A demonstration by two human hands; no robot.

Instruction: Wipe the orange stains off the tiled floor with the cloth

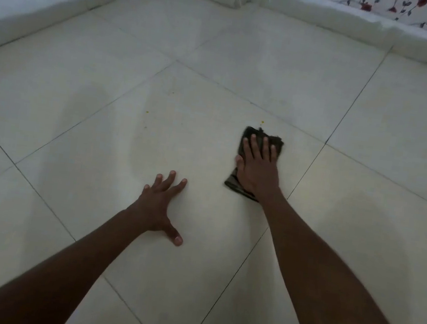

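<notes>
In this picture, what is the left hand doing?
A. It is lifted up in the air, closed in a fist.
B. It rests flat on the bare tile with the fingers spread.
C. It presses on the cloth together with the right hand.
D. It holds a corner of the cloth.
B: the left hand lies spread on the tiled floor, apart from the cloth, which only the right hand presses.

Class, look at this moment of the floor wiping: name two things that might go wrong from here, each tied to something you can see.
1. The right hand presses the dark cloth just short of the orange spot; tiny specks at and lie far left and may be missed.
2. The left hand bears flat on the glossy tiled floor and might slip.
</notes>
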